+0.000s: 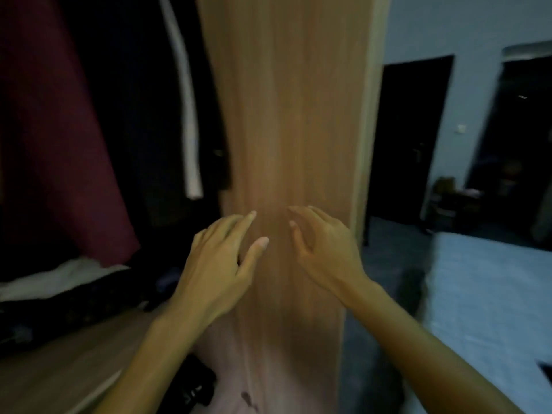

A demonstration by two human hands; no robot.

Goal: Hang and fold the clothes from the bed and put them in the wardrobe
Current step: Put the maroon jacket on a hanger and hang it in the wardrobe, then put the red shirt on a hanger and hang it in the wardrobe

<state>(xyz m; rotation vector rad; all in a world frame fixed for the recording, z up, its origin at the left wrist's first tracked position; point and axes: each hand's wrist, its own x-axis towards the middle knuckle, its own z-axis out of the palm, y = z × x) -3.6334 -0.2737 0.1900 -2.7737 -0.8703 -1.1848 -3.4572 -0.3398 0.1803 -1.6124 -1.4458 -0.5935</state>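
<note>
I stand at the open wardrobe, facing its wooden door (286, 121) edge-on. My left hand (218, 267) and my right hand (325, 249) are both raised in front of the door, fingers spread, holding nothing. Inside the wardrobe on the left hang a dark red garment (59, 130) and a dark garment with a white strip (185, 100). Below them a pile of white and dark clothes (59, 291) lies on the wardrobe shelf (68, 363). The bed (490, 309) with a light blue cover is at the right. The picture is blurred.
Behind the bed, two dark doorways (412, 138) open in the pale wall. A dark bag or garment (194, 386) lies low by the wardrobe base. Some boxes and clutter (454, 198) stand on the floor at the far right.
</note>
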